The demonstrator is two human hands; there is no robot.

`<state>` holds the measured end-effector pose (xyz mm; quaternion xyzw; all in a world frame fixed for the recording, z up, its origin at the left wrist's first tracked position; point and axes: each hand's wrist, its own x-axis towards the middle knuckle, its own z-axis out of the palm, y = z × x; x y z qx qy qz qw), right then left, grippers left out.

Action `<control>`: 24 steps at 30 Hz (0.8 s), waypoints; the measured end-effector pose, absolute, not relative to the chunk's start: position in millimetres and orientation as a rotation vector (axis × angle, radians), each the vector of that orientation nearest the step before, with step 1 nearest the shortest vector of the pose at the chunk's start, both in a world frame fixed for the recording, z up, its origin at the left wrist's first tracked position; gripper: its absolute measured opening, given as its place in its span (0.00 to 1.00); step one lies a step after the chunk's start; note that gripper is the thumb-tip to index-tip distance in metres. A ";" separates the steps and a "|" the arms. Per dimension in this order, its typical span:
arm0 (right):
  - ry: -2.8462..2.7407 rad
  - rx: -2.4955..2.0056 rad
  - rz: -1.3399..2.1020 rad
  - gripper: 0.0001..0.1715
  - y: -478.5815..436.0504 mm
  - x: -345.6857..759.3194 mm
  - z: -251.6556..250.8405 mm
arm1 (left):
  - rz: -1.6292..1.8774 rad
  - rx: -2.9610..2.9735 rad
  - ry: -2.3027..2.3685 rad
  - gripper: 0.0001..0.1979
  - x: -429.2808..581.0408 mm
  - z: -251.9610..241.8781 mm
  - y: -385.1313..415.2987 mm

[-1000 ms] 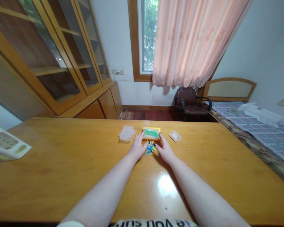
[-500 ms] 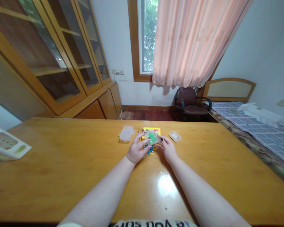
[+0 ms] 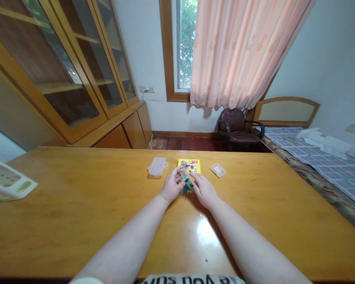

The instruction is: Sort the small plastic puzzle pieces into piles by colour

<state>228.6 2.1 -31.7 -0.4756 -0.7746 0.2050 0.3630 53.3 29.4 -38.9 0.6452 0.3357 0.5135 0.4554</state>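
Between my two hands is a small clear plastic bag (image 3: 184,172) with green pieces inside. My left hand (image 3: 170,186) grips it from the left side, fingers bent. From the right, my right hand (image 3: 206,191) closes its fingertips on the bag's lower right edge. Small blue and yellow building bricks (image 3: 184,191) lie on the table just under the bag, partly hidden by it and by my fingers. Right behind the hands lies a yellow printed box or booklet (image 3: 197,165), its near edge covered.
On the wooden table (image 3: 121,221), translucent plastic lids or trays (image 3: 157,166) sit left of the hands. A small clear container (image 3: 218,170) with something white in it is on the right. A white and green box (image 3: 10,179) stands at the far left edge.
The bag has turned from lying broad and flat to a narrower, tilted position. Both hands have drawn closer together, and more of the yellow printed thing shows.
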 end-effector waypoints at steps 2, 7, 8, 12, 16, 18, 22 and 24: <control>-2.044 -1.194 0.479 0.27 1.3 228.7 -29.3 | 1.258 1.484 0.816 0.28 58.3 -38.0 27.7; -2.063 -1.183 0.462 0.27 -0.3 228.0 -30.9 | 1.226 1.331 0.838 0.32 68.1 -41.0 25.2; -2.066 -1.194 0.452 0.26 -0.7 228.0 -31.2 | 1.212 1.307 0.850 0.32 69.4 -42.2 25.1; -2.088 -1.261 0.370 0.25 -2.7 226.7 -30.0 | 1.218 1.253 0.876 0.34 73.1 -42.8 23.4; -2.064 -1.289 0.309 0.26 -6.8 222.4 -27.4 | 1.227 1.250 0.839 0.35 75.0 -36.0 19.6; -2.050 -1.299 0.288 0.25 -8.9 221.0 -27.3 | 1.229 1.255 0.837 0.36 75.5 -33.1 18.0; -1.911 -1.341 0.280 0.24 -7.2 225.2 -32.1 | 1.235 1.287 0.796 0.35 75.9 -32.5 15.6; -1.799 -1.403 0.272 0.24 -2.6 230.1 -35.7 | 1.210 1.307 0.759 0.35 75.7 -34.1 15.1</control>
